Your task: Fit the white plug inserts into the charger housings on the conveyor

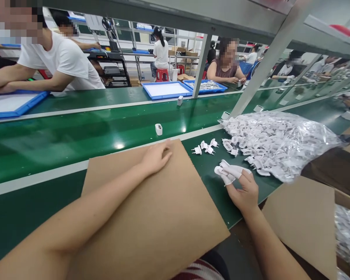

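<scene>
My left hand point(156, 157) rests on a brown cardboard sheet point(163, 217), its fingers stretched toward the belt and holding nothing. Just beyond the sheet, a white charger housing point(158, 129) stands on the green conveyor belt point(105, 134). White finger covers are on several fingers of my right hand point(240, 186), which pinches a white plug piece point(220, 170) over the bench. Several loose plug pieces with pins point(205, 147) lie to the left of a clear plastic bag point(282, 136) heaped with the same white parts.
A second white housing point(180, 100) sits farther along the belt. Blue trays point(167, 90) line the far side, where co-workers point(226, 64) sit. A slanted metal post point(256, 74) rises by the bag. An open carton point(303, 217) with bagged parts is at lower right.
</scene>
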Demonstrator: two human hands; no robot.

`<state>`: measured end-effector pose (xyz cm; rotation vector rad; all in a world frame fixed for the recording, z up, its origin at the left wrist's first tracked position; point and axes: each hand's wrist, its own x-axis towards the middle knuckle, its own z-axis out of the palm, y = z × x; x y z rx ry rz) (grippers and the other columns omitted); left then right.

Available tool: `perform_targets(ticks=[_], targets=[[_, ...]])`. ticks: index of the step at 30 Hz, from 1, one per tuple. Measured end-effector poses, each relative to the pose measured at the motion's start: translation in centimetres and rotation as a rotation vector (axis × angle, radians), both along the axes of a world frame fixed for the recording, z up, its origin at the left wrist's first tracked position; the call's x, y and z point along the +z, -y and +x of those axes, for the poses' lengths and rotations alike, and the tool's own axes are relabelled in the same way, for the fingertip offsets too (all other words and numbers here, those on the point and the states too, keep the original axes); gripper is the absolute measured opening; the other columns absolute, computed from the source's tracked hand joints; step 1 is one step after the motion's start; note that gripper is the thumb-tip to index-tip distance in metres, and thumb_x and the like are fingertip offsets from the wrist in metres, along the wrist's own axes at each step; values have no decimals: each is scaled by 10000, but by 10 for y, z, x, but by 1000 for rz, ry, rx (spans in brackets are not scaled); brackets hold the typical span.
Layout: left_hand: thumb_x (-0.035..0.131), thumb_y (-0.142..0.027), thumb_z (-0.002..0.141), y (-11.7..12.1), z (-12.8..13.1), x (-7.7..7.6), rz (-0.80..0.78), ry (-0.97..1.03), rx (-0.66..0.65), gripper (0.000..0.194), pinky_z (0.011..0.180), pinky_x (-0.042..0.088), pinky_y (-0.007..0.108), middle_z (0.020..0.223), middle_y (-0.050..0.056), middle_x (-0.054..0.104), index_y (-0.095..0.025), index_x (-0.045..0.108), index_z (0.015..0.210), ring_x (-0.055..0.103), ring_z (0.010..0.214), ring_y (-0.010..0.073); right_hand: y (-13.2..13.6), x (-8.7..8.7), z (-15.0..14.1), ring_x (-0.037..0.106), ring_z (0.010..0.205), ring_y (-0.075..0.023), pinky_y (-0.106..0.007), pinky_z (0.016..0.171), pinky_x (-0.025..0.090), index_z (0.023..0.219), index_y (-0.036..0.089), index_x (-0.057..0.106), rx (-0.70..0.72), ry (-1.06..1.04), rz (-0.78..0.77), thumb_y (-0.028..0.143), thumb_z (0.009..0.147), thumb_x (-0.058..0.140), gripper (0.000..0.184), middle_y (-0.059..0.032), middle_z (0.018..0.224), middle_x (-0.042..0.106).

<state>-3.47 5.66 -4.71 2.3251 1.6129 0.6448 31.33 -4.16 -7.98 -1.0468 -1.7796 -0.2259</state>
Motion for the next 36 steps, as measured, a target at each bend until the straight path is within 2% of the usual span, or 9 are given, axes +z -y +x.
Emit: perform_targets(ticks=[2,5,7,12,15,18,25,29,36], targets=[[540,-210,995,-23,-9,16,52,-68,88,674,1096,463,500,1370,132,644,-179,324,1633,587,1231,328,-1,2,0,728,997,-250,-430,867,565,1222,277,728,26,-24,-9,114,886,756,375,-84,1120,780],[627,-51,883,-64,-28,38,100,-275,153,880,1210,347,552,1687,125,290,-207,255,1665,344,1481,407,-2,6,-1,727,992,-247,-437,874,577,1204,278,738,31,-71,-35,139,893,755,341,-81,1109,781],[635,-11,873,-88,-39,46,-22,-335,146,808,1244,299,572,1727,78,189,-218,387,1613,239,1535,420,-3,7,-1,726,981,-243,-431,862,593,1189,281,747,22,-125,-74,177,903,752,304,-79,1102,779],[594,-288,1037,-104,-44,58,-148,-286,154,356,1131,456,453,1341,120,614,-50,634,1299,550,1260,309,-5,6,-1,718,843,-201,-390,785,613,1141,272,765,16,-249,-181,265,929,731,215,-62,1047,784],[700,-518,950,-78,-24,67,-144,-210,239,532,987,510,418,1232,99,644,-94,659,1268,595,1146,308,-8,6,-1,696,782,-187,-374,751,598,1085,264,778,-1,-287,-169,286,921,726,173,-43,955,782],[768,-575,847,-30,4,66,-154,-125,152,542,827,513,386,1196,92,688,-183,703,1216,627,1041,317,-10,8,-1,721,823,-188,-353,762,598,1059,253,783,29,-382,-190,304,901,748,169,-44,977,791],[764,-550,820,78,41,25,-211,153,-150,379,817,508,387,1042,51,745,-243,766,1043,673,937,294,6,32,-17,754,942,-227,-428,927,605,1010,241,780,80,-578,-409,416,835,825,251,-46,1009,804],[777,-537,826,95,45,7,-314,475,-137,514,775,514,351,1037,48,736,-248,724,1247,650,854,238,22,50,-50,728,1098,-249,-518,1136,489,979,281,772,122,-345,-395,373,883,780,133,-16,1007,807],[812,-494,809,95,44,-15,-350,725,-177,732,676,455,304,963,51,703,-217,592,1449,507,695,163,13,50,-93,697,1121,-247,-439,998,531,1043,292,762,237,-58,-341,260,925,681,147,-20,1011,797]])
